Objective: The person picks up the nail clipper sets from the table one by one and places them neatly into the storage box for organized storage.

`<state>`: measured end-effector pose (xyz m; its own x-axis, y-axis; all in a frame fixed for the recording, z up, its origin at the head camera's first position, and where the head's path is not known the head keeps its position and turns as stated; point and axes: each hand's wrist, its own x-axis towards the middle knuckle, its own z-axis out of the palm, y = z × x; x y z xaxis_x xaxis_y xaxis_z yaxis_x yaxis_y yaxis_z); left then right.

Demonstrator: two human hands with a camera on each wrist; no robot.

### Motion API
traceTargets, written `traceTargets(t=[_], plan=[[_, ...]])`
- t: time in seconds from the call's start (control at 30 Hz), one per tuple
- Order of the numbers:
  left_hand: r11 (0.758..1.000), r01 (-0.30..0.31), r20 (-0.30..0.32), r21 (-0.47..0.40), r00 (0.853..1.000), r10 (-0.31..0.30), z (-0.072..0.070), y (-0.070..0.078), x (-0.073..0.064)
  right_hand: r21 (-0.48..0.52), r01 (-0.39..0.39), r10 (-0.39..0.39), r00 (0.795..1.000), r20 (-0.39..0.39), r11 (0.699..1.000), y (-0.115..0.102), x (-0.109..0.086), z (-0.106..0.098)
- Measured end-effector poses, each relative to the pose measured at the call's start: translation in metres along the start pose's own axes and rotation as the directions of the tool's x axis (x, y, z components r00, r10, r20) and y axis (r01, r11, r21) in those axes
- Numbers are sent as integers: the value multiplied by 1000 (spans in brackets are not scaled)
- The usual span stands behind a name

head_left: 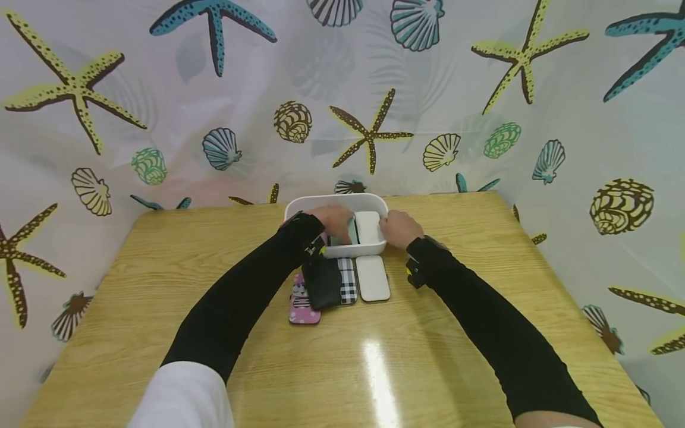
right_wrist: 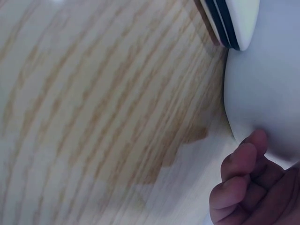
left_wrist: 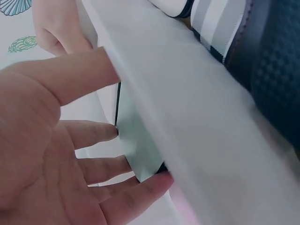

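Case (left_wrist: 136,140), pale green, lies under the spread left hand (head_left: 337,223) in the bin (head_left: 353,251) the right hand (head_left: 401,229) pinches.

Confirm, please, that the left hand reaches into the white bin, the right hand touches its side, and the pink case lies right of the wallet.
Not quite: the head view shows the pink case left, not right, of the wallet. The left hand does reach into the white bin, and the right hand touches its side.

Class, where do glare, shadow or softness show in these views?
Head: bright glare streaks the wooden table, faint shadow beside the black right sleeve; left wrist: the white bin looks slightly soft; right wrist: pale reflection washes out wood grain.
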<state>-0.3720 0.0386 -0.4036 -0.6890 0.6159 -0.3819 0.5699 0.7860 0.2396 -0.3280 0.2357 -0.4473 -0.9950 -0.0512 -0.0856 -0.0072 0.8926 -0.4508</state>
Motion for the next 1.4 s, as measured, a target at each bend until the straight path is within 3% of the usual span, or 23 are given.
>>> traceTargets(t=[0.47, 0.7, 0.83, 0.97, 1.13, 1.33, 1.4], plan=[[999, 3, 30, -48, 1000, -2, 2, 1, -11, -1, -34, 34, 999, 28, 999, -1, 3, 4], [997, -26, -6, -69, 1000, 26, 4, -3, -19, 27, -23, 22, 999, 33, 999, -2, 1, 4], [996, -54, -72, -65, 996, 49, 4, -6, -30, 30, -15, 14, 999, 38, 999, -2, 1, 3], [998, -45, -164, -45, 986, 37, 4, -4, -51, 26, -28, 28, 999, 34, 999, -1, 2, 4], [999, -38, -260, 2, 965, 37, 12, 1, -90, 20, -34, 33, 999, 38, 999, 1, 4, 5], [998, -37, -393, 51, 918, 54, 36, 8, -133, 28, -36, 34, 998, 44, 999, 3, 6, 3], [998, -18, -415, 61, 909, 41, 46, 11, -143, 27, -32, 31, 999, 41, 999, 4, 6, 2]])
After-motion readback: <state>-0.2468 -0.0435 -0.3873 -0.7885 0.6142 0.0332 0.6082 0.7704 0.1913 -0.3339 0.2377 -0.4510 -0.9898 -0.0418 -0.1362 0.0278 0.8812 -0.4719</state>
